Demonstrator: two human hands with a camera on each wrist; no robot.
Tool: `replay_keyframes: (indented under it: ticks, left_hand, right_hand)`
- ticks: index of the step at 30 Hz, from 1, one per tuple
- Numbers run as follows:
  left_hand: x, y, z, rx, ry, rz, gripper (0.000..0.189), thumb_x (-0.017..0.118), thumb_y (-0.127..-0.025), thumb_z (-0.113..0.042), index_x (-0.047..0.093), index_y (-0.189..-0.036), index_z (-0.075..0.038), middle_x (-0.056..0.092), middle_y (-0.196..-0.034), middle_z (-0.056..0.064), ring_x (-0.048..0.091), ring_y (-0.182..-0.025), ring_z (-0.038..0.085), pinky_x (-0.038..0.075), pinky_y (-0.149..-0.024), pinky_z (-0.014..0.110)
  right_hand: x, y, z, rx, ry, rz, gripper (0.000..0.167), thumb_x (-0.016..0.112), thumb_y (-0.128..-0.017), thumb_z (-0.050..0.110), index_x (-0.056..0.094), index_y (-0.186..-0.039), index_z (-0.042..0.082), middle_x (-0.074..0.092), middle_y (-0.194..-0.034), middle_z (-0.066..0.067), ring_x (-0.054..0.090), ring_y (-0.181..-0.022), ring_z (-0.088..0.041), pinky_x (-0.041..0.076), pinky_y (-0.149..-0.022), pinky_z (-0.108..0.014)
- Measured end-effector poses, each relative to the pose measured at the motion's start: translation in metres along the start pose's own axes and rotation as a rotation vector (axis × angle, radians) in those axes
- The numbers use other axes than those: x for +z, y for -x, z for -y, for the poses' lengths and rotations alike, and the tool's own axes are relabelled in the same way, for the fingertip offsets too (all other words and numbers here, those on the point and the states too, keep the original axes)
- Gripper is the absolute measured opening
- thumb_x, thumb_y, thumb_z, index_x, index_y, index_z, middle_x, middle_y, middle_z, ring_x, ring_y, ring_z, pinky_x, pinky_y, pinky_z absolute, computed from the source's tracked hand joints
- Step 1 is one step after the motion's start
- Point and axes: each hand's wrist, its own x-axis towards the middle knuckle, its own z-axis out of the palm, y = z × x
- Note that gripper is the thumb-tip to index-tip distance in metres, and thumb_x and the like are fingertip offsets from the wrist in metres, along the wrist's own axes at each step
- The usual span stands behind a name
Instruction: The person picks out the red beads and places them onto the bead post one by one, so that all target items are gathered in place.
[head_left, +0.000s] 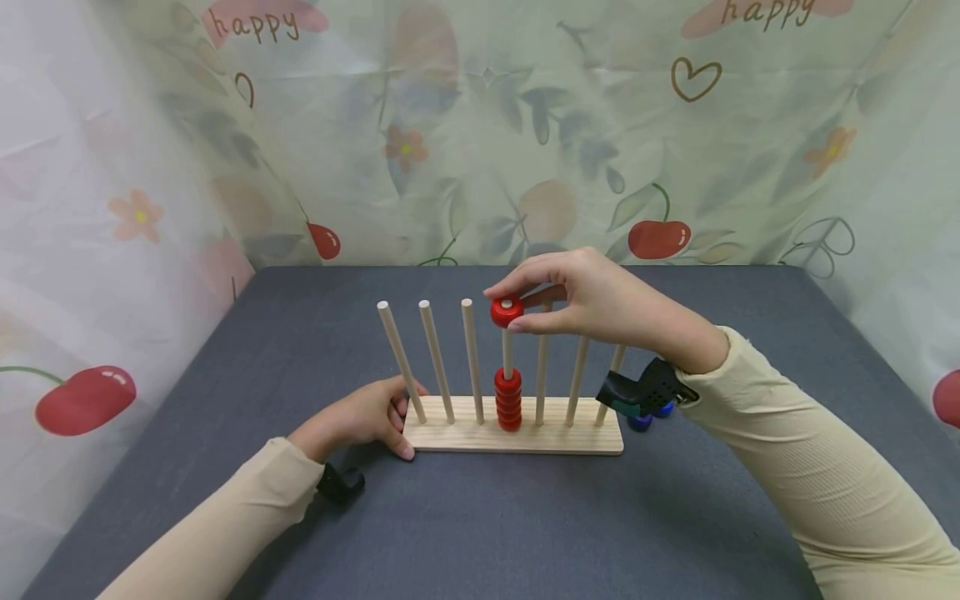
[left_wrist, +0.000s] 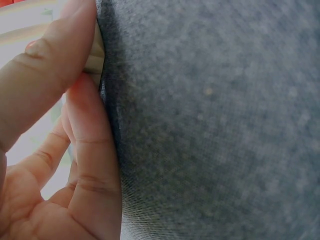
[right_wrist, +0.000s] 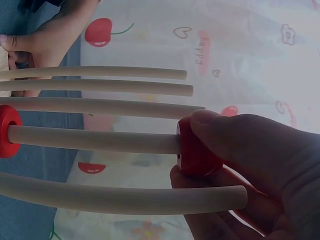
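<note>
A wooden base (head_left: 450, 438) with a row of several upright pegs stands on the table. At its left end my left hand (head_left: 366, 415) grips the base, thumb at the front corner; the left wrist view shows thumb and finger (left_wrist: 92, 135) closing on its edge. My right hand (head_left: 592, 298) pinches a red bead (head_left: 506, 320) between thumb and fingers at the top of the middle peg. The peg's tip shows through the bead's hole, and in the right wrist view the peg (right_wrist: 100, 139) runs into the bead. Lower on that peg sits a stack of several red beads (head_left: 508, 402).
Blue beads (head_left: 640, 423) lie on the dark grey table (head_left: 480, 525) just past the base's right end, partly covered by the black strap (head_left: 645, 390) on my right wrist. Bare pegs (head_left: 435, 358) flank the middle one. Patterned cloth (head_left: 487, 150) hangs behind.
</note>
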Motion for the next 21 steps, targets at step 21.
replay_keyframes:
  ticks: [21]
  left_hand:
    - [0.0,-0.001,-0.0011,-0.025,0.005,0.007,0.076,0.09,-0.059,-0.001,0.053,-0.125,0.001,0.052,-0.086,0.01,0.051,-0.073,0.018,0.045,-0.065,0.029]
  right_hand:
    - [-0.0004,-0.0002,-0.0013,0.012,-0.02,0.01,0.036,0.076,-0.082,0.009,0.069,-0.118,0.011,0.068,-0.115,-0.001,0.068,-0.1,-0.013,0.054,-0.084,-0.026]
